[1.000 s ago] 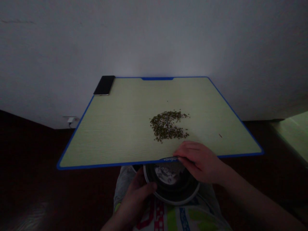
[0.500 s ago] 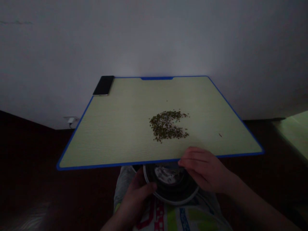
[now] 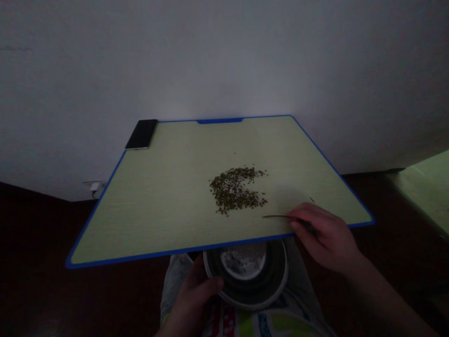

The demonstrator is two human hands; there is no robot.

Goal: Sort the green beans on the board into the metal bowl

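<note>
Pinched between thumb and fingers of right hand (image 3: 328, 236) at lower right of frame: 1 thin strip (image 3: 277, 216), long axis nearly level, free tip pointing left. Up and left of that tip, near but apart: seeds (image 3: 228, 198), scattered at centre of frame on worktop (image 3: 157, 196) in a C open to the right. Nearer to seeds: right hand. At bottom centre, below near edge of worktop: bowl (image 3: 254, 305), gripped at its left rim by left hand (image 3: 197, 294), thumb over rim, other fingers largely hidden.
</note>
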